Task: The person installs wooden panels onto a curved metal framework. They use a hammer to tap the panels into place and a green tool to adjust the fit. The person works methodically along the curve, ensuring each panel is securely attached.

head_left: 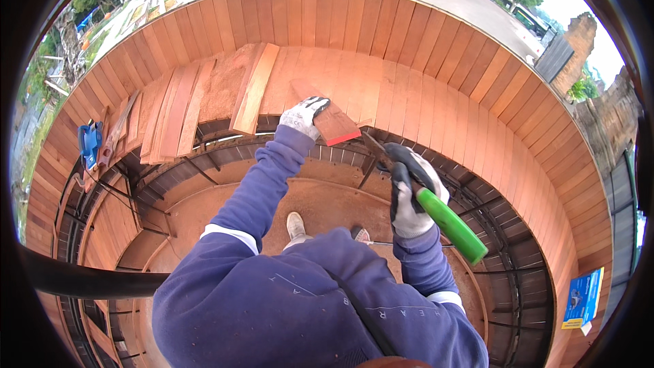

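Note:
My left hand (305, 117) wears a white and black glove and is closed on a short, dark reddish board (336, 123) with a bright red near end, lying on the curved plank bench top (412, 109). My right hand (412, 201), in a similar glove, grips a tool (451, 225) with a long green handle. The tool's narrow dark metal end (375, 145) points up-left, just right of the board's red end; whether it touches the board is hard to tell.
Loose planks (191, 105) and sawdust lie on the bench's left part. A blue power tool (90, 143) with a cord rests at far left. A blue-yellow box (580, 298) is at right. Metal framing (490, 245) shows below the bench. A black bar (95, 279) crosses the lower left.

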### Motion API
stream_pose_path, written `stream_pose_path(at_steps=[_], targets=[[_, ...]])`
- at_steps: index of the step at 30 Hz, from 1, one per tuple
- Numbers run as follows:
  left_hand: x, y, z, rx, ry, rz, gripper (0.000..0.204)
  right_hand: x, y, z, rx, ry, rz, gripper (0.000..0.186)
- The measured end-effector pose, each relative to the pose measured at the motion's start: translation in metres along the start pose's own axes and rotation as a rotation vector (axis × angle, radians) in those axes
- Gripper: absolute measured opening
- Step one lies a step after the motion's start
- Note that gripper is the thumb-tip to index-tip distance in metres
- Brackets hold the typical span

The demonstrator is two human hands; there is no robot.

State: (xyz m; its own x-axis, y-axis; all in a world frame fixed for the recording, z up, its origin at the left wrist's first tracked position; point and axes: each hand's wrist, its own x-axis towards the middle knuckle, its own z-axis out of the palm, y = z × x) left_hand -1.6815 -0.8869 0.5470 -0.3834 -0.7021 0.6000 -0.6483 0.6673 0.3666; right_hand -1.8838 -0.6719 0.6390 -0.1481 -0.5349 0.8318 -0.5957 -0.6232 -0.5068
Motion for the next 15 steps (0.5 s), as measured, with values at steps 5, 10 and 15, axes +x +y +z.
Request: stream_pose_path(at_steps=[5,10,15], targets=[[0.008,0.002,-0.004,-0.007,0.026,0.004,0.041,0.030,-0.051,-0.028,0.544,0.414,-0.259,0.035],[0.005,0.001,0.002,0.048,-0.023,0.011,0.043,-0.025,0.052,0.042,0.045,0.025,0.208,0.037],[-0.004,0.003,0.001,0.013,0.068,0.024,0.043,-0.017,0.047,0.043,0.286,0.053,0.292,0.035]])
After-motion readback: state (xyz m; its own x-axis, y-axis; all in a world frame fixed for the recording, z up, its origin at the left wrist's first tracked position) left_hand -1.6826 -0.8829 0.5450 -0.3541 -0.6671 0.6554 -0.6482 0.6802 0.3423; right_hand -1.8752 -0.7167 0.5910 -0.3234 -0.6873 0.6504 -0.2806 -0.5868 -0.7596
